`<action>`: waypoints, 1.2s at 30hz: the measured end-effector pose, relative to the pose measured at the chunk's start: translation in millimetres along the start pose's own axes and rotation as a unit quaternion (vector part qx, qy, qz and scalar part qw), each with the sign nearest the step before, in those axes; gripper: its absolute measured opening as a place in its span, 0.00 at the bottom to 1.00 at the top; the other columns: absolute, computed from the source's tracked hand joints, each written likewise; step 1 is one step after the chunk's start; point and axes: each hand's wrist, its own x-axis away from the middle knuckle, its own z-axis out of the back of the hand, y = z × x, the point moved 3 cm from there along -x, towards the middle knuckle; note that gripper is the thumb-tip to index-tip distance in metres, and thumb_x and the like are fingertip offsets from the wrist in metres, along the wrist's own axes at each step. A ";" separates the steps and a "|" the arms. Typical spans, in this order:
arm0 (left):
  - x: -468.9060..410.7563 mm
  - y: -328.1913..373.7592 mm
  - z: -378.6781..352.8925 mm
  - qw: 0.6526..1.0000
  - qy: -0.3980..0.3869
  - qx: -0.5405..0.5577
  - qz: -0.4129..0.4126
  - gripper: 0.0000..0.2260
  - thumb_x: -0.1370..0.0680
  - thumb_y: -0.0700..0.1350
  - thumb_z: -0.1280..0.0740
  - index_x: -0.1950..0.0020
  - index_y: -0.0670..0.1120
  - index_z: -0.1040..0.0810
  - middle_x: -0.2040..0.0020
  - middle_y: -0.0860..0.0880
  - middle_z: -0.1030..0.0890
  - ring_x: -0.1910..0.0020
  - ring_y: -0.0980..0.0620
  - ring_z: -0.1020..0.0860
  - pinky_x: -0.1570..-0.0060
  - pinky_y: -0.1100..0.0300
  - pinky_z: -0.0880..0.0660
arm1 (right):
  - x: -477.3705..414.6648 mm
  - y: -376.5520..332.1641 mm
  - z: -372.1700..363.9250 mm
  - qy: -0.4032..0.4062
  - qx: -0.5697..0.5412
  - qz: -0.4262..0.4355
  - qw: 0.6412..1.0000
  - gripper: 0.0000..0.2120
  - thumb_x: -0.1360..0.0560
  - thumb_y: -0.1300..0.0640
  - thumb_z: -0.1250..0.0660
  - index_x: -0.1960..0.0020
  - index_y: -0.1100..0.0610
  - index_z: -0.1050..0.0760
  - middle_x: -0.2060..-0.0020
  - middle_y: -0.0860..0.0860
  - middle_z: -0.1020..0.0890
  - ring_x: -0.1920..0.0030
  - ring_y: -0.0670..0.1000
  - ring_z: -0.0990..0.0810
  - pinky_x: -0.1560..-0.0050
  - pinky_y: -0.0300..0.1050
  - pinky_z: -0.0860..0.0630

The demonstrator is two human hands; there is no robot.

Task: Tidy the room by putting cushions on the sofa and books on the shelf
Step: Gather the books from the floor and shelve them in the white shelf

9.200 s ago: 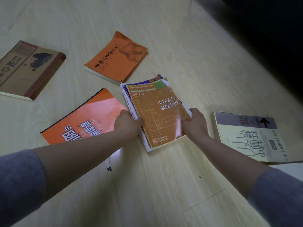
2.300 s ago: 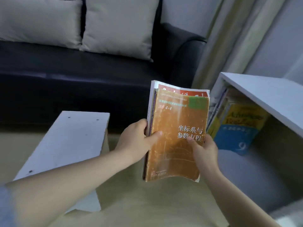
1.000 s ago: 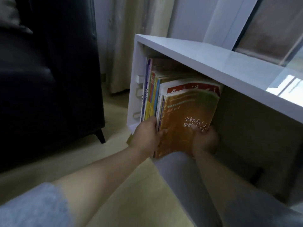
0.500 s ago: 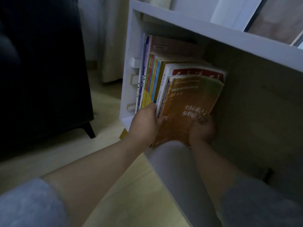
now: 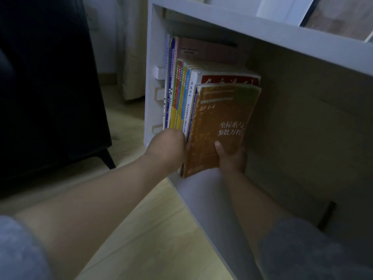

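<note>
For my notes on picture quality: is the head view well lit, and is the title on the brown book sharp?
Head view: dim overall; the sofa is nearly black, the shelf interior shaded, the floor lighter; the brown book title is soft yet readable.

Both hands hold an orange book [image 5: 220, 122] upright inside a white shelf [image 5: 201, 190], left hand [image 5: 168, 147] at its spine, right hand [image 5: 232, 158] thumb on its cover, beside shelved books [image 5: 178, 93].

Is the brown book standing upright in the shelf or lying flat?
Upright. The brown book stands on its bottom edge in the shelf against the row of books; the right hand grips its lower corner.
</note>
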 end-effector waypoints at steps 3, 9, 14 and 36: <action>6.4 -2.7 -5.1 1.000 -0.004 -0.004 -0.013 0.14 0.19 0.50 0.40 0.50 0.41 0.22 0.57 0.44 0.21 0.56 0.45 0.21 0.56 0.55 0.22 | 0.7 3.9 0.6 -0.001 0.011 -0.005 1.000 0.36 0.31 0.51 0.24 0.29 0.59 0.35 0.34 0.59 0.27 0.36 0.60 0.26 0.37 0.48 0.29; 17.0 -5.5 -7.2 1.000 0.002 0.011 -0.018 0.11 0.20 0.48 0.39 0.48 0.42 0.23 0.51 0.42 0.20 0.53 0.44 0.22 0.57 0.57 0.25 | 25.5 0.9 10.9 0.090 0.023 0.042 0.995 0.33 0.30 0.55 0.25 0.29 0.60 0.32 0.35 0.58 0.27 0.36 0.58 0.26 0.38 0.42 0.30; 32.2 -13.3 3.6 1.000 -0.006 0.017 0.016 0.09 0.22 0.45 0.36 0.45 0.41 0.25 0.47 0.43 0.21 0.50 0.44 0.23 0.57 0.59 0.27 | 78.5 -3.2 23.5 0.089 -0.057 0.040 0.994 0.21 0.26 0.61 0.29 0.35 0.59 0.28 0.41 0.54 0.24 0.44 0.51 0.24 0.51 0.34 0.33; 262.9 -37.3 171.5 0.996 0.024 0.012 0.089 0.11 0.25 0.51 0.33 0.42 0.54 0.25 0.49 0.58 0.22 0.54 0.63 0.22 0.50 0.63 0.22 | 278.3 -109.7 53.1 -0.329 -0.173 0.131 0.919 0.15 0.24 0.58 0.31 0.41 0.45 0.28 0.44 0.38 0.24 0.43 0.40 0.24 0.56 0.25 0.28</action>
